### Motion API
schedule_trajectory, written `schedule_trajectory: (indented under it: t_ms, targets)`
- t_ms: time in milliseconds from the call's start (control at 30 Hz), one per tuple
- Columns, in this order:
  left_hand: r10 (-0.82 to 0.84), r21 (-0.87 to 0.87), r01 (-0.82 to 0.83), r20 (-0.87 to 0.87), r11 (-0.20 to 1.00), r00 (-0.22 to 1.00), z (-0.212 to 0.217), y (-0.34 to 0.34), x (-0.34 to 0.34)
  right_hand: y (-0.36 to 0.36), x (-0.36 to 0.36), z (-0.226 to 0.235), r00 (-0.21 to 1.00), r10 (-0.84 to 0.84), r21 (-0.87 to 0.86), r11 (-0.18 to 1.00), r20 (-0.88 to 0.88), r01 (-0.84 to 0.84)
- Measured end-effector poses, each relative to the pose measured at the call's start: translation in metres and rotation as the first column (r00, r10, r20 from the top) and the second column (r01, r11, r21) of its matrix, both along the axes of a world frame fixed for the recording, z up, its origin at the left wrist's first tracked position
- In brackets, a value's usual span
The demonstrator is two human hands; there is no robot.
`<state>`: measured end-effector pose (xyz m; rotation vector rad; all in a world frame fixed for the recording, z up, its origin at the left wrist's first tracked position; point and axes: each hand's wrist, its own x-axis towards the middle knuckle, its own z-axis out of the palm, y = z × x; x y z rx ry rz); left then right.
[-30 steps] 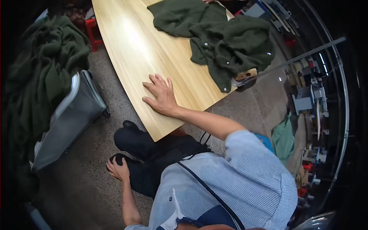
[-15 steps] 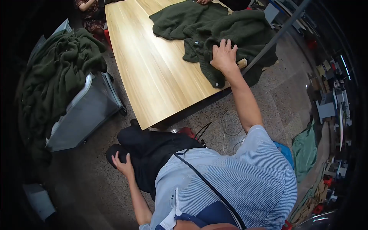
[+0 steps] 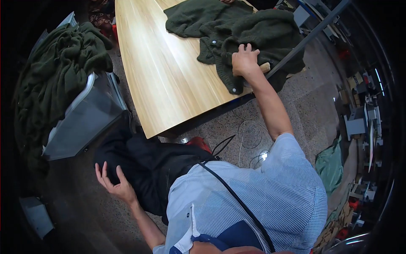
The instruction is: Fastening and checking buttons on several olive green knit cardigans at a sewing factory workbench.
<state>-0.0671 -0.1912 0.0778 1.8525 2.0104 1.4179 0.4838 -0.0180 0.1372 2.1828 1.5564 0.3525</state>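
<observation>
A dark green knitted cardigan (image 3: 270, 29) with round pale buttons lies spread over the far right part of the wooden table (image 3: 156, 76). My right hand (image 3: 245, 62) rests on it near the buttoned edge, fingers apart and slightly bent, with the fingertips on the knit. Beside the wrist, a short light wooden piece (image 3: 265, 67) shows against the green cloth. My left hand (image 3: 120, 188) hovers by my dark-trousered leg, fingers spread and holding nothing.
A grey wheeled bin (image 3: 89, 114) heaped with green knitwear (image 3: 59, 63) stands left of the table. A slanting grey pole (image 3: 308, 38) crosses the table's right side. Another person's hand (image 3: 227, 1) touches the cardigan's far edge. Cables (image 3: 241, 139) lie on the floor beneath.
My left hand has come off my knee and moved left and down, its fingers spreading. My legs have shifted left. The right hand stays on the cardigan, its fingers a little more bent.
</observation>
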Motion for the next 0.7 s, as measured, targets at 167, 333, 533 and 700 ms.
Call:
schedule_trajectory:
  t_ms: [167, 333, 533, 700]
  targets:
    - [-0.12, -0.039, 0.121, 0.023, 0.992, 0.992, -0.008, 0.021, 0.02, 0.025, 0.057, -0.012, 0.98, 0.172, 0.333, 0.934, -0.103, -0.129]
    - [-0.207, -0.104, 0.242, 0.265, 0.965, 0.942, -0.014, 0.054, 0.033, 0.055, 0.046, 0.022, 0.953, 0.251, 0.757, 0.653, -0.17, -0.037]
    - [-0.343, -0.131, 0.491, 0.561, 0.861, 0.753, -0.001, 0.124, 0.082, 0.101, -0.111, 0.065, 0.71, 0.702, 0.962, 0.225, -0.052, -0.152]
    - [-0.389, -0.037, 0.685, 0.8, 0.727, 0.456, -0.023, 0.178, 0.118, 0.094, -0.253, 0.021, 0.24, 0.967, 0.938, 0.159, -0.086, -0.308]
